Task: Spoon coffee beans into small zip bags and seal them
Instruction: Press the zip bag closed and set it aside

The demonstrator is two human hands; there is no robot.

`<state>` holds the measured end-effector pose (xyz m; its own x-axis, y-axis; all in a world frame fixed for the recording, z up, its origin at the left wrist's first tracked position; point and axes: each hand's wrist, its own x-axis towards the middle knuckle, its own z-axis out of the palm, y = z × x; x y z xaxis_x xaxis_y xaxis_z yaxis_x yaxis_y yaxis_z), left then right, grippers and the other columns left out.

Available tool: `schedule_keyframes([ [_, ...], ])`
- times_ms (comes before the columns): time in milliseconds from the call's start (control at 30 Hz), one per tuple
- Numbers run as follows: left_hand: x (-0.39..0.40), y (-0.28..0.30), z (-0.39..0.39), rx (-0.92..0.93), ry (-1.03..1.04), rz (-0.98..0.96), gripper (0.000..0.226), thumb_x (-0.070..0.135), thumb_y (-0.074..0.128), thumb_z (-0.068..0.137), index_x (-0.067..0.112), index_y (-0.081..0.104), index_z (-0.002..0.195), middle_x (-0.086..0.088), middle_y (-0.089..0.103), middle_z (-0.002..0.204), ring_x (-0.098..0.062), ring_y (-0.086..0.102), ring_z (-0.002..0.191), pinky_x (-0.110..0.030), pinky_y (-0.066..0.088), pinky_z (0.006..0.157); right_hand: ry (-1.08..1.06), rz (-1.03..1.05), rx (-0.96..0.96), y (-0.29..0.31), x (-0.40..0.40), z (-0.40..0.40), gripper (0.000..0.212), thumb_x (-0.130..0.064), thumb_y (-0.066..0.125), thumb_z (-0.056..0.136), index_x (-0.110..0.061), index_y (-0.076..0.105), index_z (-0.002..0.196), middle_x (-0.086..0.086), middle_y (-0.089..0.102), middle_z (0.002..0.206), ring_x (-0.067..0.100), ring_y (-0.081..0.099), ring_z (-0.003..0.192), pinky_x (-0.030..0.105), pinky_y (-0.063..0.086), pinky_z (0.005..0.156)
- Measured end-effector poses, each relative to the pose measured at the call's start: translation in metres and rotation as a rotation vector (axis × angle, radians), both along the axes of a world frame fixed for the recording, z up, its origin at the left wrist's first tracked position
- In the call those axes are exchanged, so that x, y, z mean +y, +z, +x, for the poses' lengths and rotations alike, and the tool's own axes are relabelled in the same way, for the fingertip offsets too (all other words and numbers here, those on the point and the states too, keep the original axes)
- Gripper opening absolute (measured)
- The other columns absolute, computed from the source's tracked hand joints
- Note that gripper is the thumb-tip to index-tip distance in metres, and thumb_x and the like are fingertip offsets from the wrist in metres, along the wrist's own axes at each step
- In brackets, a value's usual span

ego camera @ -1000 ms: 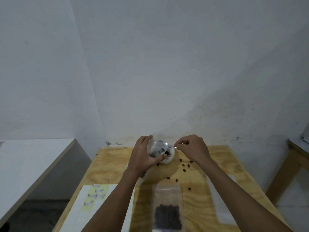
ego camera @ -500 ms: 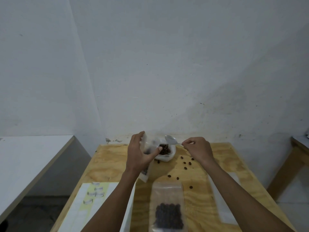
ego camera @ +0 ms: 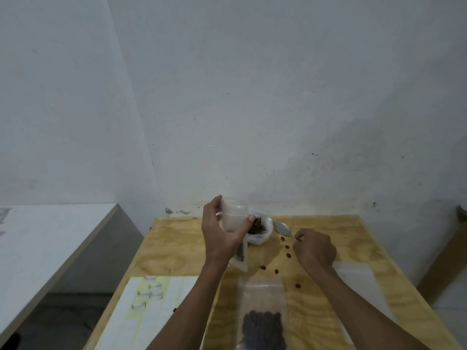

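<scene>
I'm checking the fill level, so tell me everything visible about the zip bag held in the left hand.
The held zip bag is small, translucent plastic, upright and lifted above the wooden table. The left hand pinches its upper part, thumb in front. A dark patch, apparently beans, shows low in it. Whether its top is sealed cannot be told.

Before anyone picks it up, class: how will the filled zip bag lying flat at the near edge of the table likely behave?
The filled bag will probably flop: its clear top looks thin and empty. The beans sit bunched at one end, so that end likely sags. Probably light.
</scene>
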<state>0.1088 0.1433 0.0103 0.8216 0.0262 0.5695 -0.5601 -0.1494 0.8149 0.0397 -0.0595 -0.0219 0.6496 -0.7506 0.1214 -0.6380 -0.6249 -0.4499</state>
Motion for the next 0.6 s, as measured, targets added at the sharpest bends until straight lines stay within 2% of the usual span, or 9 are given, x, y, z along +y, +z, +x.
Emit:
schedule_keyframes([
  [100,0.0,0.002,0.001,-0.004,-0.005,0.012,0.09,0.061,0.085,0.067,0.013,0.054,0.136,0.004,0.058,0.127,-0.011,0.059,0.116,-0.035,0.057,0.091,0.014,-0.031,0.011,0.0,0.0,0.003,0.022,-0.019,0.064,0.093,-0.035,0.078,0.099,-0.008,0.073,0.091,0.02,0.066,0.094,0.038,0.055,0.087],
  [267,0.001,0.003,-0.002,-0.003,-0.021,0.032,0.091,0.064,0.084,0.068,0.015,0.052,0.138,0.006,0.057,0.128,-0.011,0.059,0.116,-0.034,0.057,0.091,0.03,-0.017,0.008,0.001,-0.003,0.003,0.02,-0.018,0.066,0.094,-0.034,0.078,0.099,-0.008,0.071,0.086,0.015,0.062,0.075,0.031,0.057,0.071],
  [333,0.003,0.003,-0.003,0.001,-0.02,0.03,0.091,0.064,0.085,0.068,0.015,0.053,0.137,0.006,0.057,0.128,-0.01,0.059,0.116,-0.034,0.057,0.091,0.031,0.051,-0.048,0.0,-0.004,0.003,0.02,-0.013,0.065,0.095,-0.027,0.077,0.103,-0.005,0.067,0.082,0.015,0.061,0.071,0.026,0.05,0.061],
  [433,0.006,0.003,-0.003,-0.001,-0.009,0.038,0.09,0.063,0.085,0.068,0.015,0.053,0.137,0.006,0.057,0.126,-0.01,0.058,0.115,-0.032,0.057,0.09,0.02,0.159,-0.216,0.004,-0.002,0.004,0.018,-0.007,0.065,0.094,-0.017,0.075,0.105,-0.002,0.067,0.082,0.016,0.062,0.069,0.026,0.047,0.055],
  [533,0.008,0.003,-0.002,0.0,0.001,0.043,0.09,0.063,0.085,0.068,0.015,0.052,0.137,0.006,0.057,0.126,-0.009,0.058,0.115,-0.03,0.057,0.09,0.099,0.177,-0.33,0.02,0.005,0.007,0.009,-0.02,0.071,0.093,-0.021,0.076,0.1,-0.006,0.069,0.082,0.015,0.064,0.069,0.025,0.048,0.055],
  [600,0.009,0.003,-0.002,-0.001,0.004,0.049,0.09,0.062,0.085,0.068,0.015,0.052,0.138,0.006,0.057,0.126,-0.009,0.058,0.115,-0.03,0.057,0.09,0.216,0.174,-0.297,0.031,0.014,0.014,0.009,-0.03,0.071,0.093,-0.026,0.078,0.098,-0.007,0.074,0.088,0.013,0.066,0.071,0.027,0.053,0.057],
])
